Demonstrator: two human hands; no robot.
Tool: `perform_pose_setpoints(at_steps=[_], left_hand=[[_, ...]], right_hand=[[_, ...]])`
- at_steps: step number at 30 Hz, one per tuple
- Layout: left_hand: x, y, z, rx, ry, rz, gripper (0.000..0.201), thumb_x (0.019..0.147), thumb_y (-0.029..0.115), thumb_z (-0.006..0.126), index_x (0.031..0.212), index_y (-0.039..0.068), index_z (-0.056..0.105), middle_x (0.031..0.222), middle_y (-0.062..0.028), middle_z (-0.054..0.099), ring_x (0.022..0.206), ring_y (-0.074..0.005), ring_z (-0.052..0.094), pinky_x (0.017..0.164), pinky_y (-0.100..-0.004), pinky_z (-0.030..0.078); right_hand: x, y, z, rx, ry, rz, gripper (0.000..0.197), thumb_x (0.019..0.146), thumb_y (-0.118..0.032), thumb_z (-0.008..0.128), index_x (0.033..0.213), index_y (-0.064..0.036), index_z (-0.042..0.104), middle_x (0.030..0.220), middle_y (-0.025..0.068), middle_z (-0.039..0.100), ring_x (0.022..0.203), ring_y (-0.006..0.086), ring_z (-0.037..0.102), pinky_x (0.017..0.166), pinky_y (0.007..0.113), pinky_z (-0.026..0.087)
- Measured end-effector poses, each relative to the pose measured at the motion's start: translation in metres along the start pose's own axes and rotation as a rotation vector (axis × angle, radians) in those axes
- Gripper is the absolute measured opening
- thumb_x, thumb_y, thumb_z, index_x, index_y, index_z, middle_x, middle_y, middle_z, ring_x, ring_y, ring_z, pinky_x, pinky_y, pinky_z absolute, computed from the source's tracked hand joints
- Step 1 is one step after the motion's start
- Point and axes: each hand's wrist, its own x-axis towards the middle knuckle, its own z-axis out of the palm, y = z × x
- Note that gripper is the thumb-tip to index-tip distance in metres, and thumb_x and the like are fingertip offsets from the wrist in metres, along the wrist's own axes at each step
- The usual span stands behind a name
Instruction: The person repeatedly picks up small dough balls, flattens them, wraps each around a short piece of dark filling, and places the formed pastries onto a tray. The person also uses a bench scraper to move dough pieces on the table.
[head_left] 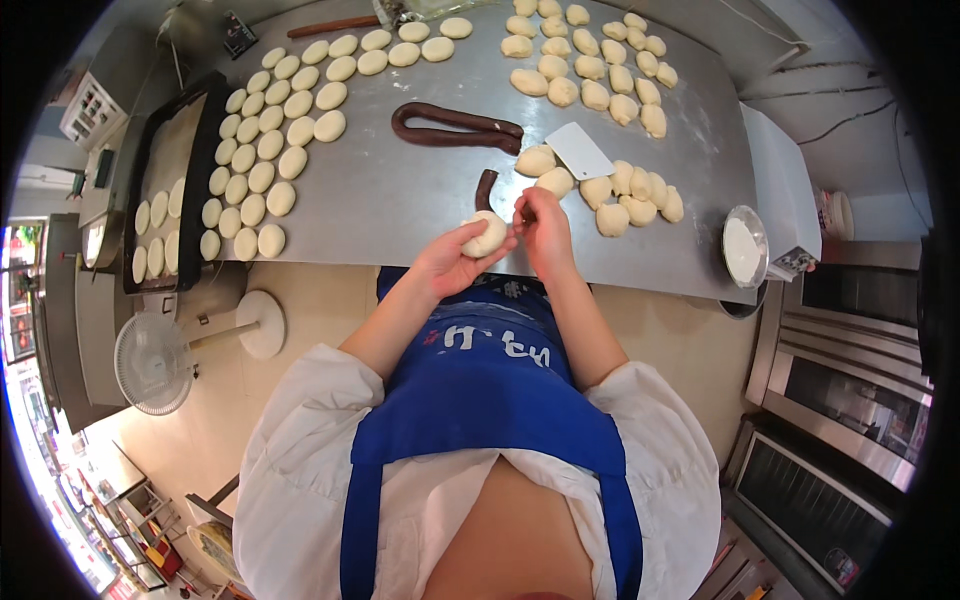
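Note:
My left hand (452, 258) cups a round white dough ball (486, 236) just off the table's near edge, fingers wrapped under it. Close beside it, my right hand (545, 235) has its fingertips pinched together; a dark spot shows at them, too small to name. Beyond the left hand lies a short piece of dark brown filling rope (486, 188). A longer rope of the same filling (455, 125) is folded in a loop farther back. Several dough lumps (632, 193) sit right of my hands, and a white dough scraper (580, 152) rests against some of them.
Rows of flattened dough rounds (262, 178) cover the left of the metal table (350, 220). More dough lumps (590, 68) lie at the far right. A bowl of white powder (743, 247) stands by the right edge, a black tray (140, 215) at the left, a rolling pin (333, 27) at the back.

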Motion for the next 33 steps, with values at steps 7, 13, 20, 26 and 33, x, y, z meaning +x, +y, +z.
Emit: perform_pose_setpoints(at_steps=[7,13,20,26,33], left_hand=[[0.008,-0.001,0.01,0.041,-0.158,0.05,0.037,0.101,0.024,0.051,0.132,0.005,0.045,0.126,-0.0085,0.055,0.118,-0.0214,0.054,0.102,-0.0387,0.045],[0.017,0.001,-0.012,0.095,-0.108,0.166,0.028,0.1,0.015,0.051,0.125,0.003,0.048,0.12,-0.0095,0.054,0.111,-0.0195,0.055,0.099,-0.0373,0.045],[0.006,-0.002,-0.012,0.372,0.074,0.29,0.031,0.1,0.018,0.053,0.125,0.002,0.047,0.12,-0.0113,0.056,0.112,-0.0216,0.056,0.098,-0.0356,0.047],[0.009,0.0,-0.051,0.164,0.117,0.21,0.03,0.099,0.018,0.054,0.125,0.003,0.047,0.118,-0.0132,0.058,0.108,-0.0266,0.06,0.092,-0.0374,0.052],[-0.003,0.015,-0.029,-0.006,0.107,0.172,0.029,0.1,0.022,0.049,0.123,0.003,0.049,0.121,-0.0134,0.058,0.109,-0.0326,0.062,0.093,-0.0416,0.053]], right_hand=[[-0.021,-0.001,0.013,-1.101,-0.322,-0.703,0.046,0.08,-0.006,0.068,0.126,-0.005,0.06,0.119,0.0185,0.061,0.11,0.0378,0.056,0.1,0.043,0.042],[-0.028,-0.007,0.01,-1.189,-0.136,-0.755,0.021,0.073,-0.013,0.077,0.093,-0.0081,0.074,0.106,0.0084,0.067,0.095,0.0263,0.062,0.081,0.037,0.05],[-0.024,0.001,0.024,-1.15,-0.191,-0.523,0.012,0.077,-0.011,0.072,0.087,-0.005,0.073,0.081,0.0095,0.071,0.071,0.0224,0.067,0.068,0.03,0.053],[0.005,0.024,0.0,-0.847,-0.079,-0.141,0.015,0.079,-0.014,0.071,0.091,-0.005,0.074,0.08,0.0128,0.071,0.074,0.0247,0.068,0.071,0.032,0.053],[0.0,0.05,-0.022,-1.543,-0.094,-0.879,0.026,0.083,-0.019,0.067,0.106,-0.0084,0.071,0.121,0.0156,0.055,0.11,0.0346,0.054,0.094,0.046,0.04]])
